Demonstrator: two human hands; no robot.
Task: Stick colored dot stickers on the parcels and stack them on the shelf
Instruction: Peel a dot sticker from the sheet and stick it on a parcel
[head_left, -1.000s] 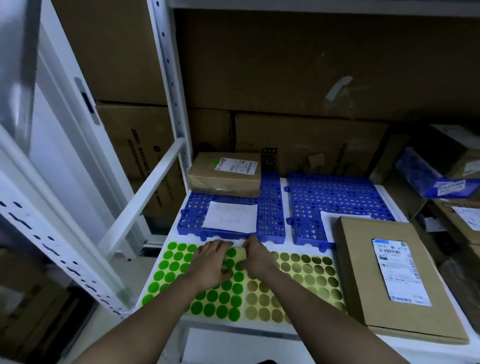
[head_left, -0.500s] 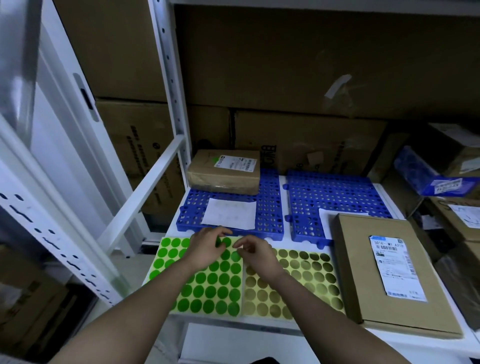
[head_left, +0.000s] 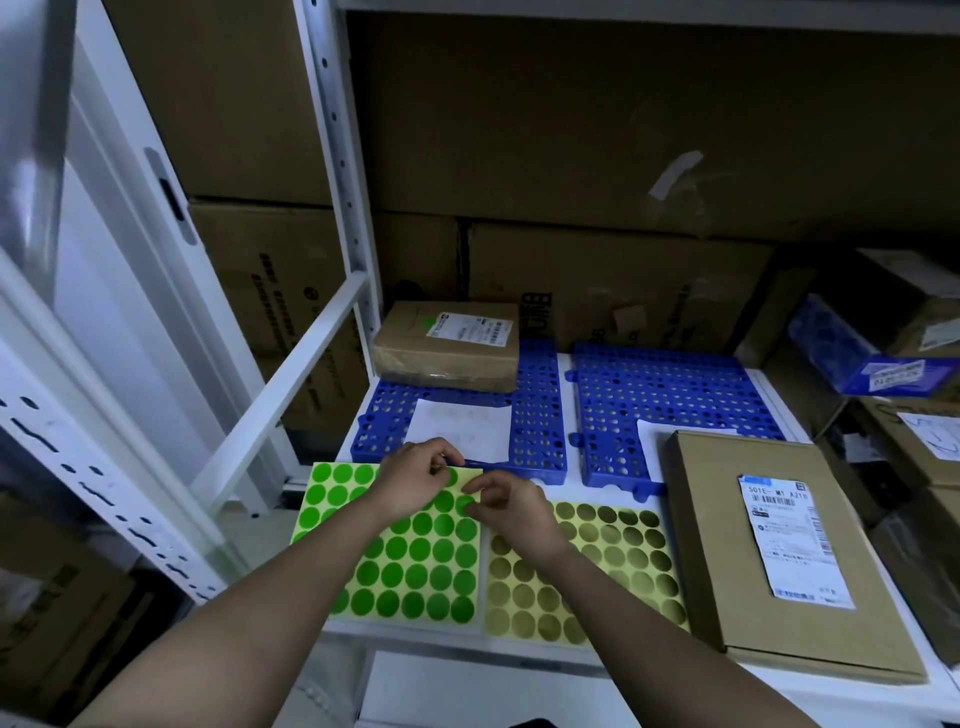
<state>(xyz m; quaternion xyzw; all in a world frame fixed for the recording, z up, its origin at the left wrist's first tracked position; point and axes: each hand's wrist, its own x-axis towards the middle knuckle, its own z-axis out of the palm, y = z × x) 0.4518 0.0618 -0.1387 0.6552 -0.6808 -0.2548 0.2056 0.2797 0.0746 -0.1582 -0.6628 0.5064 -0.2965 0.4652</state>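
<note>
Peeling: right hand (head_left: 511, 512) pinched a green dot sticker (head_left: 466, 503) off the green sheet (head_left: 410, 566)
Left hand (head_left: 415, 480): fingers curled, pinned sheet's top edge
Handling: flimsy, tacky, probably best held by its rim

Glossy green sticker sheet (head_left: 410, 566) and duller olive sheet (head_left: 582, 571), both on paper backing; matt brown cardboard parcel (head_left: 789, 561) with a paper label; perforated blue mats (head_left: 670, 395), probably hard plastic; white painted metal shelf (head_left: 566, 467)

Dim storeroom — white metal shelving (head_left: 340, 156) backed by big cardboard cartons (head_left: 597, 130).
</note>
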